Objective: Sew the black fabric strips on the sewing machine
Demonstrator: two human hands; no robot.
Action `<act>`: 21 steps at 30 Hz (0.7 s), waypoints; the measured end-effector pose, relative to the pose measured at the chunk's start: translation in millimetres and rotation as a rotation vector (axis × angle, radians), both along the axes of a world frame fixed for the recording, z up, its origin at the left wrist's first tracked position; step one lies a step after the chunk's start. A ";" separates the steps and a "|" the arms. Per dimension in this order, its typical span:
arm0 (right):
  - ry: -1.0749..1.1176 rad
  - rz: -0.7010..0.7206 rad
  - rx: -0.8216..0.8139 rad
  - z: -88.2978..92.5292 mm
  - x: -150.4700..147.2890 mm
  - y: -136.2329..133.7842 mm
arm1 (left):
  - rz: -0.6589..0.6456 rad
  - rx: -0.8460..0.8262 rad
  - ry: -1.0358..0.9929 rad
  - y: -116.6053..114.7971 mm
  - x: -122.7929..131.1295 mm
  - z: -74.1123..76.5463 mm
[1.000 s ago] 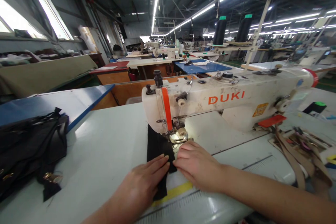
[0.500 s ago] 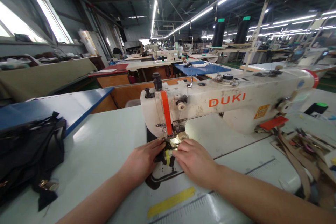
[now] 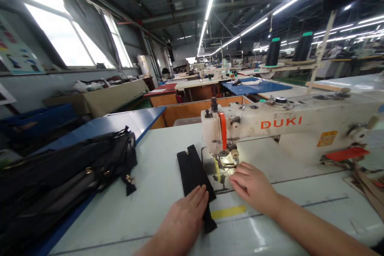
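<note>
A flat black fabric piece (image 3: 193, 170), with a seam or zipper line along its length, lies on the table left of the sewing machine (image 3: 255, 124). My left hand (image 3: 190, 212) rests on its near part, fingers stretched out together and lying flat; the thumb is hidden. One narrow black end sticks out below the hand. Beside the lit presser foot (image 3: 228, 164) is my right hand (image 3: 252, 182), its fingers curled and thumb drawn in. Whatever is between those fingertips is too small to make out.
A heap of black fabric pieces with metal fittings (image 3: 99, 164) lies to the left, partly over a blue tabletop (image 3: 147, 116). Yellow tape (image 3: 229, 211) and ruler markings run along the near table. Beige straps (image 3: 364, 180) lie at right. Black thread cones (image 3: 273, 53) stand behind the machine.
My view has swung left. The left hand has left the needle area and moved toward me, onto the black fabric piece, which now shows fully. My right hand stays near the presser foot.
</note>
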State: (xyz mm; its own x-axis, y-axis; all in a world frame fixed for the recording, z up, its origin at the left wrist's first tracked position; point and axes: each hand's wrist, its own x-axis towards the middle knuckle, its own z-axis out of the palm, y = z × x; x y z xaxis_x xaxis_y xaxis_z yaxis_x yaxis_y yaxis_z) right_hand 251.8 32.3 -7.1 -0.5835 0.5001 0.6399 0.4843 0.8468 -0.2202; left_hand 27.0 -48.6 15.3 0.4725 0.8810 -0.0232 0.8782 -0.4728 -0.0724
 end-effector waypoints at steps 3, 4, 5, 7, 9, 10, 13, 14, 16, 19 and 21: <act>0.014 0.022 0.007 -2.1 -0.8 -2.3 | 0.028 -0.128 0.030 -30.9 -1.8 10.2; 0.014 0.023 0.010 -2.9 -1.0 -3.1 | 0.045 -0.168 0.023 -33.0 -4.8 17.6; 0.012 0.020 0.014 -3.7 -1.0 -4.0 | 0.066 -0.194 0.011 -30.8 -8.6 26.4; 0.008 0.004 0.026 -5.0 -0.9 -5.4 | 0.130 -0.169 -0.012 -15.1 -16.8 44.9; 0.006 -0.016 0.043 -5.7 -0.8 -6.3 | 0.155 -0.138 -0.005 9.7 -22.1 59.8; 0.006 -0.027 0.051 -5.9 -0.8 -6.6 | 0.153 -0.149 0.006 23.0 -23.1 64.7; 0.012 -0.055 0.073 -6.3 -0.4 -7.2 | 0.132 -0.246 0.056 57.1 -21.8 69.6; 0.015 -0.063 0.077 -6.5 0.0 -7.3 | 0.137 -0.272 0.069 64.6 -21.8 69.4; 0.019 -0.076 0.079 -7.4 1.4 -7.5 | 0.176 -0.302 0.077 72.0 -25.5 68.4; 0.020 -0.082 0.075 -8.2 3.5 -7.9 | 0.277 -0.299 0.006 65.7 -40.1 67.4; 0.021 -0.077 0.071 -7.1 3.5 -8.4 | 0.335 -0.267 -0.103 55.0 -50.5 66.2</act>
